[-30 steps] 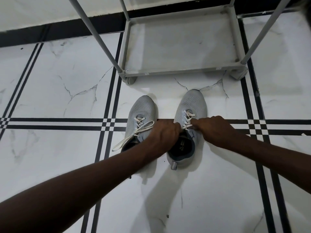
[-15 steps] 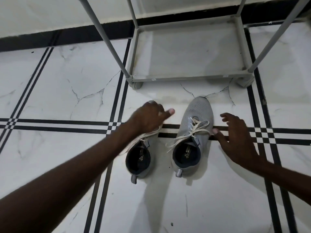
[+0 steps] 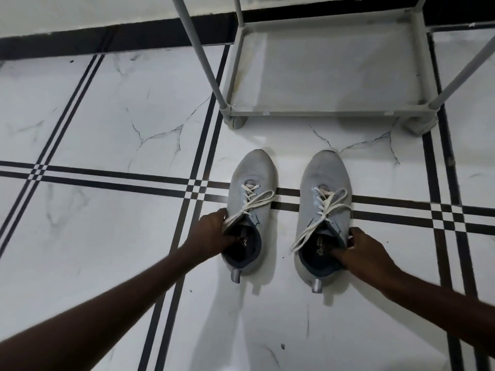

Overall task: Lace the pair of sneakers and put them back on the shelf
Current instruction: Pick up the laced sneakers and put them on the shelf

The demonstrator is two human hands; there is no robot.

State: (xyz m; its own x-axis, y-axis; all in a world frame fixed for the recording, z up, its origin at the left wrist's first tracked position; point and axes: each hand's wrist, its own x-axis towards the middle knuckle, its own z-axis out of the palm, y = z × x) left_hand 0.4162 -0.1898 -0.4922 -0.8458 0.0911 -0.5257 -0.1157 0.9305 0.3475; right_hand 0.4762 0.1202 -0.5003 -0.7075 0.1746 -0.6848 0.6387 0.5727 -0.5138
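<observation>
Grey sneakers [image 3: 289,210], a hand's fingers [image 3: 338,254] inside each collar.

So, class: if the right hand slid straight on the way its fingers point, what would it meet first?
The right hand points into the right sneaker; it would probably meet the collar's inner lining first, though depth is unclear.

left hand [image 3: 211,234] bare | right hand [image 3: 367,253] bare | forearms unsleeved

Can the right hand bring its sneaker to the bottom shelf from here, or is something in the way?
Probably yes. The right hand grips the right sneaker at its collar, and the floor up to the shelf lies clear.
</observation>
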